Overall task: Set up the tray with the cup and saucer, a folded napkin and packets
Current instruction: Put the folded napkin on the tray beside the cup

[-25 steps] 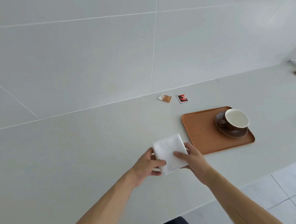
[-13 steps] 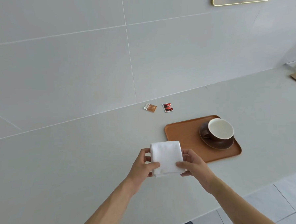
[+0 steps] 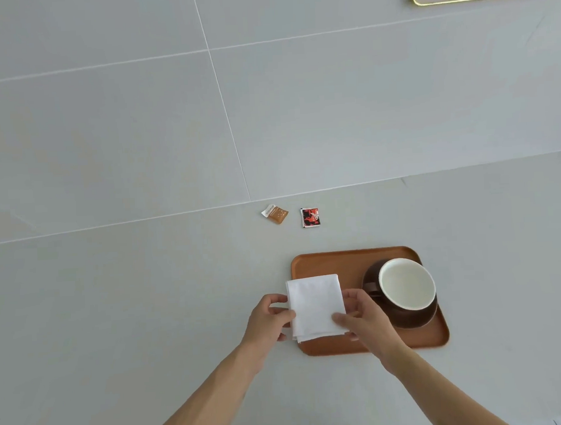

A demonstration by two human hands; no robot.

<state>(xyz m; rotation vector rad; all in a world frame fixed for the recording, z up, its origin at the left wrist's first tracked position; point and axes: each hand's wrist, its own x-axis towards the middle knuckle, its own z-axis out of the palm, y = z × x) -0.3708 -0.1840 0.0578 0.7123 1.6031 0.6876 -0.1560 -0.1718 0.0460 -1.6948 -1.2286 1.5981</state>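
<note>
Two hands hold one folded item over a pale worktop (image 3: 115, 318); the stage is judged as roughly midway.

1. Tray (image 3: 324, 263): an orange-brown tray lies flat on the worktop, directly beneath and beyond the fingers.
2. Cup (image 3: 406, 287) and saucer (image 3: 424, 322): a brown cup with a white interior stands upright on a brown saucer on the right part of the tray, just to the right of the right-hand fingers. This step reads as done.
3. Napkin (image 3: 315, 306): a white folded napkin is held over the left part of the tray, its left edge overhanging the tray rim. Whether it rests on the tray or is just above it cannot be told.
4. Left hand (image 3: 267, 322): the fingers pinch the napkin's left edge.
5. Right hand (image 3: 364, 321): the fingers pinch the napkin's right edge near the lower corner.
6. Packets: an orange packet (image 3: 275, 214) and a red packet (image 3: 310, 217) lie on the worktop well beyond the fingers, apart from the tray and from each other.

Remaining, as judged: release the napkin on the tray, then transfer both packets.
</note>
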